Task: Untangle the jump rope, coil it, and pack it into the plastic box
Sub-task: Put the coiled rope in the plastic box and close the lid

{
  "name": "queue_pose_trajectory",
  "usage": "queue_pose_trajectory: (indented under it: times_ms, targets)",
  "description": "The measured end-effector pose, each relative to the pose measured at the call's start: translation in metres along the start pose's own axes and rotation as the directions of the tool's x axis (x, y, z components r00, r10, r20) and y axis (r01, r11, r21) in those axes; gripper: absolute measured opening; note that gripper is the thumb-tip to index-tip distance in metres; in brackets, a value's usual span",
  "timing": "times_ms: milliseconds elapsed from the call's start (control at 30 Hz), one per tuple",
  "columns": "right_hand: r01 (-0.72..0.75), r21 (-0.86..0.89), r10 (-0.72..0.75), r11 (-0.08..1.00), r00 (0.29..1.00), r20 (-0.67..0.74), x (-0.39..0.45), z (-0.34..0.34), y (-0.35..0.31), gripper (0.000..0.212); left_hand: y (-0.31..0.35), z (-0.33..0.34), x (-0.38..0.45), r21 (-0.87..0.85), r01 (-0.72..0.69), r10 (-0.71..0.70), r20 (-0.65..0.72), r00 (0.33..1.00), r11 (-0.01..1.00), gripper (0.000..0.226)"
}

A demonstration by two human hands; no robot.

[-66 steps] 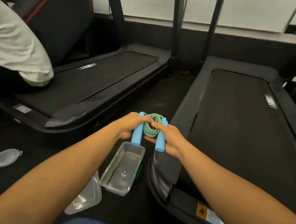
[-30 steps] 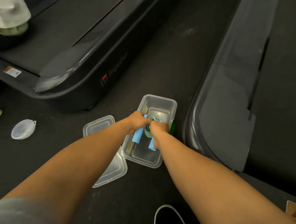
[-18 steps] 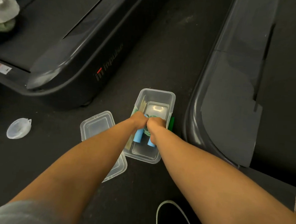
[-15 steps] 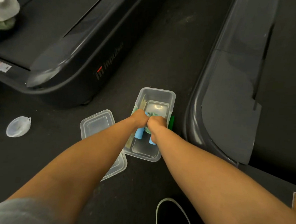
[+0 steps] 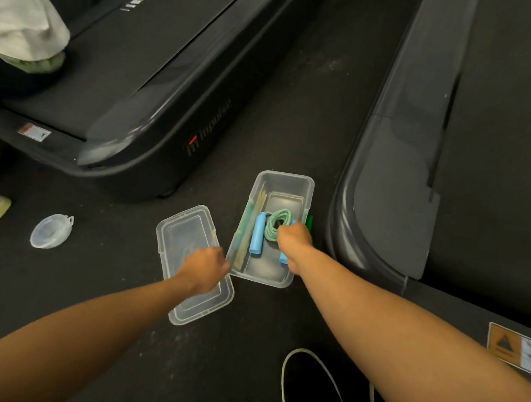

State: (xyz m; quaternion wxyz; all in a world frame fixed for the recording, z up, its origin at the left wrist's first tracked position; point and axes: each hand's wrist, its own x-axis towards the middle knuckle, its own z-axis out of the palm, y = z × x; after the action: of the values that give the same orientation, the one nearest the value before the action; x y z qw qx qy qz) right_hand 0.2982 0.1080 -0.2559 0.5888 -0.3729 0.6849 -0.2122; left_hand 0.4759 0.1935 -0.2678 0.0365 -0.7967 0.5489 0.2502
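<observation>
- Two treadmills: one (image 5: 135, 78) far-left, one (image 5: 447, 149) right. The work sits on the dark floor (image 5: 295, 94) strip between them.
- Plastic box (image 5: 302, 184) on the floor, long side just beside the right treadmill's edge. Clear, thin-walled; looks light and likely to skid if pushed, so steady it by a wall.
- Lid (image 5: 181, 230) lies flat on the floor, touching the box's left near corner. Thin and flexy by the look; take it by the rim.
- Jump rope: green braided coil (image 5: 276, 224) inside the box, mid-length, between two blue handles. Left handle (image 5: 257, 236) lies free; the right one is mostly hidden.
- Rope looks soft and springy, so the coil may loosen once let go. The handles are rigid; grip those.
- Right hand (image 5: 294, 238) is down in the box, fingers curled round the right handle, at the coil's edge.
- Left hand (image 5: 205, 267) hangs over the lid's near half, by the box wall; fingers curled, whether it grips the lid I can't tell.
- Small round clear case (image 5: 51, 231) lies on the floor, well to the left.
</observation>
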Motion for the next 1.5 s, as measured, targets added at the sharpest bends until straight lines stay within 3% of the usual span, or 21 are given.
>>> queue_pose_trajectory:
  times_ms: [100,233,333,433,567,667,800,900,967,1067,1167,1267,1367,1433,1500]
  targets:
    - [0.018,-0.014,-0.018,1.000,1.000,0.025,-0.004,-0.001,0.001,0.048,-0.006,0.018,-0.008,-0.139,0.029,-0.039,-0.068,0.997,0.990,0.022]
    - [0.003,0.003,-0.004,1.000,0.998,0.069,-0.003,-0.006,0.002,0.050,-0.022,0.037,-0.019,-0.070,-0.005,0.004,-0.010,1.000,0.998,0.014]
    - [-0.008,-0.002,0.008,1.000,0.996,0.087,0.002,-0.007,0.003,0.043,-0.030,0.052,-0.026,0.112,-0.038,0.019,0.170,0.985,0.993,0.053]
    - [0.001,-0.018,0.001,1.000,0.995,0.103,0.004,-0.003,0.005,0.034,-0.030,0.060,-0.026,0.197,-0.086,0.048,0.192,0.980,0.977,0.072]
    - [0.031,-0.033,-0.026,0.999,0.991,0.130,0.005,0.005,0.009,0.032,-0.031,0.063,-0.020,0.222,-0.085,0.046,0.176,0.983,0.971,0.060]
    - [0.045,-0.020,-0.042,0.999,0.988,0.146,0.002,0.006,0.011,0.033,-0.031,0.063,-0.025,0.318,-0.181,0.133,0.168,0.977,0.931,0.049]
    - [0.115,-0.033,-0.109,0.993,0.982,0.155,0.000,0.006,0.008,0.035,-0.032,0.034,-0.036,0.315,-0.252,0.260,0.016,0.965,0.915,0.035]
    - [0.150,-0.046,-0.139,0.988,0.973,0.182,-0.006,0.007,0.001,0.036,-0.030,-0.010,-0.042,0.191,-0.195,0.237,-0.226,0.945,0.962,0.022]
    - [0.155,-0.027,-0.146,0.988,0.965,0.219,-0.013,0.008,-0.004,0.036,-0.025,-0.039,-0.049,0.089,-0.135,0.158,-0.383,0.910,0.987,0.018]
    - [0.195,-0.023,-0.183,0.980,0.949,0.255,-0.020,0.016,-0.010,0.031,-0.018,-0.077,-0.064,-0.234,-0.010,-0.110,-0.494,0.862,0.972,0.026]
    - [0.227,-0.011,-0.213,0.974,0.931,0.295,-0.023,0.024,-0.017,0.034,-0.013,-0.103,-0.077,-0.533,-0.027,-0.297,-0.512,0.806,0.846,0.020]
    - [0.205,0.015,-0.198,0.979,0.923,0.331,-0.023,0.023,-0.031,0.046,-0.003,-0.111,-0.086,-0.838,-0.196,-0.370,-0.419,0.829,0.510,0.013]
    - [0.093,0.145,-0.141,0.985,0.919,0.369,-0.016,0.018,-0.049,0.060,0.012,-0.117,-0.086,-0.932,-0.302,-0.372,-0.357,0.857,0.198,0.016]
    - [0.023,0.269,-0.128,0.963,0.917,0.377,-0.008,0.014,-0.064,0.063,0.022,-0.114,-0.084,-0.955,-0.290,-0.355,-0.294,0.887,0.065,0.017]
    - [0.048,0.310,-0.154,0.949,0.933,0.325,0.001,0.008,-0.080,0.059,0.032,-0.101,-0.081,-0.969,-0.246,-0.330,-0.227,0.916,-0.014,0.018]
